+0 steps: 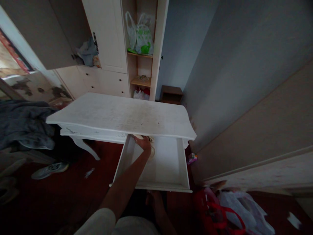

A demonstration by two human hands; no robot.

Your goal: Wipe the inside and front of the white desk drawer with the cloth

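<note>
A white drawer (168, 176) is pulled out from the right side of a white table (105, 107). Deep inside it, near the back left under the tabletop edge, my left hand (143, 142) is closed on a pale cloth (152, 152). Parts of the cloth show around the fingers, and the rest is hidden by the hand. Below the drawer's front edge is my right hand (154, 196), close to the drawer front. Its fingers are dark and partly covered, so their grip does not show.
A grey-brown smudge marks the tabletop. Behind the table stands a white wardrobe (110, 39) with an open door and plastic bags (144, 36) on a shelf. Grey clothing (26, 120) lies at left, above a shoe (50, 170). Red and white bags (244, 212) sit on the floor at right.
</note>
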